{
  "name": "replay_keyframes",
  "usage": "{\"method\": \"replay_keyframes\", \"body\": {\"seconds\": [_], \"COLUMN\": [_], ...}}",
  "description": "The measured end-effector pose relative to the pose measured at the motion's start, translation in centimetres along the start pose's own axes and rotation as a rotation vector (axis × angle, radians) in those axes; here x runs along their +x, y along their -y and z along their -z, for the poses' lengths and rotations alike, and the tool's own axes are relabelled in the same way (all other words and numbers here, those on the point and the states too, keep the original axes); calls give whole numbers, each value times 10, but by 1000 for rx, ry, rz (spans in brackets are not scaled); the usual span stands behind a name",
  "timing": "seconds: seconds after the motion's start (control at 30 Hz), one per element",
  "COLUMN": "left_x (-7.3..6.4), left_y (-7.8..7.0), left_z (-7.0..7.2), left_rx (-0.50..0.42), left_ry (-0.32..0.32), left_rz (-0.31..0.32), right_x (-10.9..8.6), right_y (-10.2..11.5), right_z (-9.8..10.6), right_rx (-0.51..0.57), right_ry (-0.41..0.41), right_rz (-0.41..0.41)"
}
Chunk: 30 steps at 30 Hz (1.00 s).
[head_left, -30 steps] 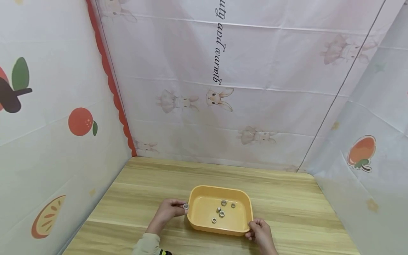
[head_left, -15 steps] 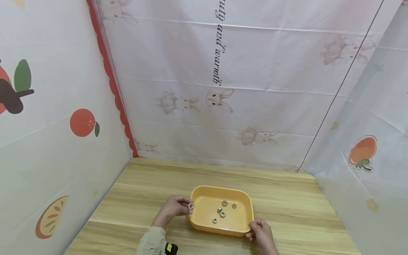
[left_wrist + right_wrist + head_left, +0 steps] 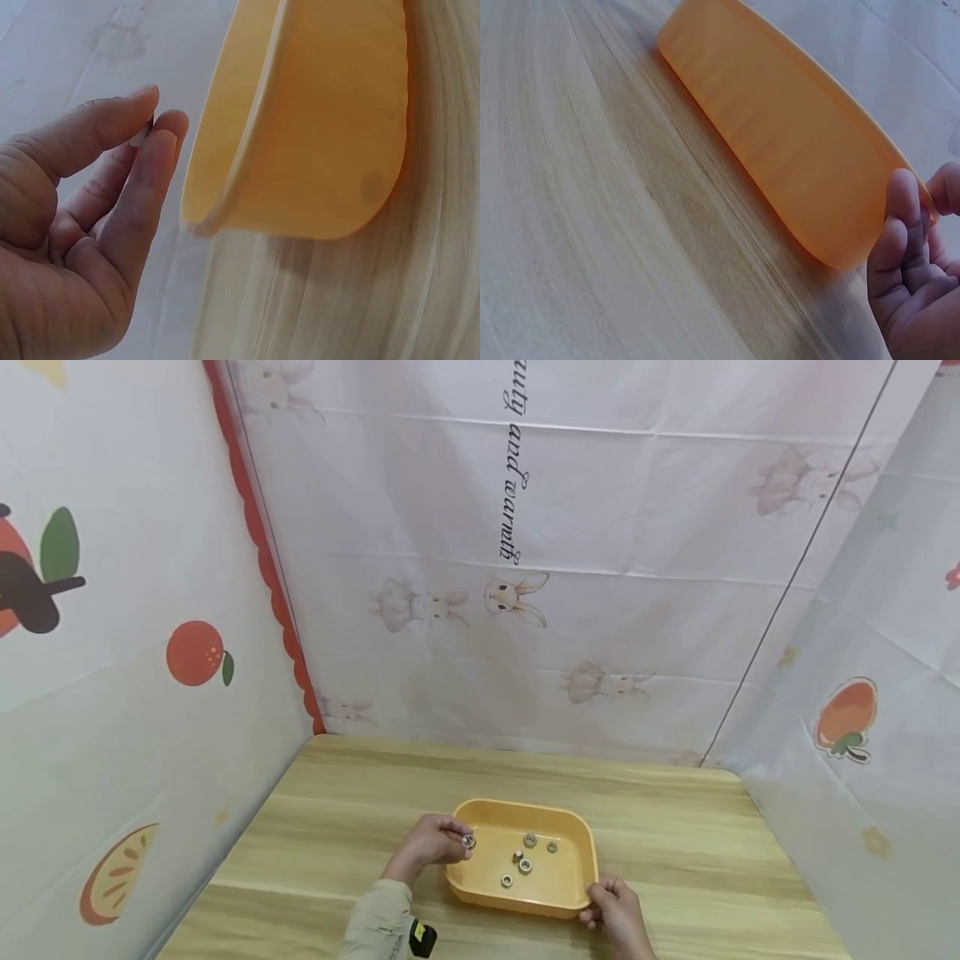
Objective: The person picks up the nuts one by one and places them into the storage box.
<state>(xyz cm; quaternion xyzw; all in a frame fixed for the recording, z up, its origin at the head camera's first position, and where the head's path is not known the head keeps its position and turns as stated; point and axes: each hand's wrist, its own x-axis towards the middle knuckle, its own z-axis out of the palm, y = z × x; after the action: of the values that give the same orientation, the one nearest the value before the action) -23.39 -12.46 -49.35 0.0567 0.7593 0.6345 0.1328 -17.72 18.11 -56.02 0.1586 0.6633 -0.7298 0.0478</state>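
A yellow-orange plastic bin [image 3: 558, 906] sits on the table, holding several metal nuts, among them a larger nut [image 3: 525, 866] near its middle. Above the bin's left rim, my left hand [image 3: 437, 841] pinches a metal nut [image 3: 468, 842] between thumb and fingertips. The left wrist view shows that nut [image 3: 139, 138] mostly hidden by the fingers, with the hand just beside the bin wall [image 3: 322, 135]. At the near right corner, my right hand [image 3: 617, 912] grips the bin's rim. In the right wrist view, the right hand [image 3: 922, 270] has thumb and fingers on either side of the rim.
The wood-grain table [image 3: 675, 827] extends around the bin. A printed cloth [image 3: 465, 693] stands behind it, with fruit-printed cloth [image 3: 262, 760] on the left and another sheet [image 3: 832, 827] on the right. A black band with yellow [image 3: 422, 937] is on the left wrist.
My left hand has moved right with the pinched nut, from beside the bin's left rim to over its inside. The right hand stays on the corner.
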Motion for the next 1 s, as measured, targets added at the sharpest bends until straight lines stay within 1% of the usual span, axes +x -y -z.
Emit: {"method": "replay_keyframes", "body": {"seconds": [0.17,0.3,0.4,0.53,0.77,0.87,1.0], "left_x": [7,14,21,28,39,44,51], "left_y": [-3,-8,-10,-8,-4,-6,-10], "left_z": [-9,-16,-20,-24,-29,-31,-34], "left_rx": [43,117,175,203,212,236,261], "left_ry": [13,34,29,2,-58,-69,-47], "left_rz": [20,22,31,79,186,196,207], "right_x": [0,0,1,2,1,2,3], "right_y": [1,2,2,1,-1,0,0], "right_z": [1,2,1,-1,-2,-2,-2], "right_rx": [8,4,-4,-5,-12,-11,-8], "right_ry": [-3,-13,-19,-15,-15,-18,-27], "right_rz": [9,4,12,27,24,29,29]}}
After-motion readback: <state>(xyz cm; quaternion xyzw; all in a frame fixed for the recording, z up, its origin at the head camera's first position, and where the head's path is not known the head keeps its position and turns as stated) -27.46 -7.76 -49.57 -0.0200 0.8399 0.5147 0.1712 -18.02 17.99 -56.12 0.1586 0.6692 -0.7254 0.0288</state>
